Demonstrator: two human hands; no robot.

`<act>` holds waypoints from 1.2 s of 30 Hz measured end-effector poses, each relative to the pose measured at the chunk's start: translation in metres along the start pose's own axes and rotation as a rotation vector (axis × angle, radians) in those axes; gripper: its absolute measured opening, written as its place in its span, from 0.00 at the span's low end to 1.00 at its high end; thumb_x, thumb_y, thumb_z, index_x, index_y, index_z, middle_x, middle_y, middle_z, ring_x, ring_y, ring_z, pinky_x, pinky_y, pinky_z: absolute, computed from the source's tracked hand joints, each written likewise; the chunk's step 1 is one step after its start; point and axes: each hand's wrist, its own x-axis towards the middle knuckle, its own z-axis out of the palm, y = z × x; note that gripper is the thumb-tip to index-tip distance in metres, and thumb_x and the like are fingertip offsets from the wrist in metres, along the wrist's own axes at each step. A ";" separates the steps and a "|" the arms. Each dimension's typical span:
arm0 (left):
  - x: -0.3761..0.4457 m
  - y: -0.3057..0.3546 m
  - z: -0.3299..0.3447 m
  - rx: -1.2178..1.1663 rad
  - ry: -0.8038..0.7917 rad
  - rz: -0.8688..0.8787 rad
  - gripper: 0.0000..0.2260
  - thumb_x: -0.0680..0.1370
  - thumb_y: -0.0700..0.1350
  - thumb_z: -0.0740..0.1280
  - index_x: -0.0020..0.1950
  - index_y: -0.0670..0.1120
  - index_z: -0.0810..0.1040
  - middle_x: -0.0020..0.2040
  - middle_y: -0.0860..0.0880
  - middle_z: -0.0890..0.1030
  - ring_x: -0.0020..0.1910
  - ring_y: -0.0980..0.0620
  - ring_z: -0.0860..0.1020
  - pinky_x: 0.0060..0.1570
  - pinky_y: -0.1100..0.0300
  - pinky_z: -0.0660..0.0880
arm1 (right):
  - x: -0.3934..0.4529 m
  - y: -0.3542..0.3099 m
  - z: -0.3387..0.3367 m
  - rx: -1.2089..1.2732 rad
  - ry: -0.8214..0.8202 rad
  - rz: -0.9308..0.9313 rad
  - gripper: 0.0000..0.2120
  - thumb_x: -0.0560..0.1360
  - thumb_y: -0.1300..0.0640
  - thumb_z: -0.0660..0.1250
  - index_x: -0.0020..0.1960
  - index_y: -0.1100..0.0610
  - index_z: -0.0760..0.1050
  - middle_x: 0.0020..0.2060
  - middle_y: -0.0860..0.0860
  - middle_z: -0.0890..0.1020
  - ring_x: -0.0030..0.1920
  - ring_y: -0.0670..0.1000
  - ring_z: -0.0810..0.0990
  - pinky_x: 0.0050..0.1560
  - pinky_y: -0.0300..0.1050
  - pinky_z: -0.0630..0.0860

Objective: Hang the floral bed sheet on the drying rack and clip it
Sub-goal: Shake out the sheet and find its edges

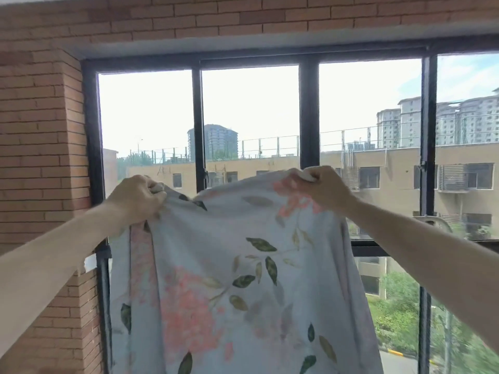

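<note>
Sheet [243, 279] fills the lower middle of the head view, held up in front of the window [251, 112] with its long axis running top to bottom and its top edge level across. Its bottom is cut off by the lower frame edge, so its full length cannot be told. The left side is folded back on itself in a narrow vertical strip, hiding part of the print. No rack or clips can be made out; a pale curved bar low on the right behind the right arm is too blurred to name.

Two hands hold the sheet, one at each upper corner. The left hand [137, 198] is curled into a fist with the cloth bunched inside its fingers. The right hand [321, 187] pinches the other corner, fingers curled over and a fold of white cloth showing above the knuckles. Both forearms reach in from the bottom corners and are cut off at the frame edges.

One sheet: pale grey-blue, with pink flower clusters and dark green leaves.

Behind it, the window has black bars splitting it into four upper panes. A brick wall [40, 130] stands to the left and above. Buildings and trees show through the glass.
</note>
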 end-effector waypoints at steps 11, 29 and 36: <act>-0.013 0.036 0.012 -0.142 -0.343 0.046 0.09 0.81 0.47 0.63 0.60 0.51 0.74 0.49 0.51 0.87 0.53 0.51 0.82 0.55 0.50 0.77 | -0.003 -0.009 0.030 0.105 0.003 0.114 0.20 0.79 0.47 0.72 0.40 0.64 0.83 0.27 0.51 0.76 0.24 0.46 0.70 0.24 0.40 0.68; -0.010 0.067 0.044 -0.215 -0.367 -0.190 0.04 0.73 0.38 0.63 0.39 0.43 0.76 0.40 0.46 0.78 0.39 0.50 0.74 0.36 0.61 0.70 | -0.013 -0.025 0.037 0.093 -0.098 0.144 0.26 0.63 0.35 0.80 0.34 0.59 0.80 0.23 0.48 0.77 0.21 0.45 0.73 0.23 0.37 0.70; -0.001 0.081 0.039 -0.484 -0.248 -0.241 0.08 0.80 0.50 0.67 0.48 0.47 0.81 0.45 0.50 0.79 0.41 0.52 0.78 0.37 0.60 0.70 | -0.057 0.033 0.061 0.113 -0.311 0.376 0.28 0.72 0.32 0.71 0.36 0.58 0.81 0.27 0.49 0.76 0.25 0.48 0.69 0.26 0.41 0.64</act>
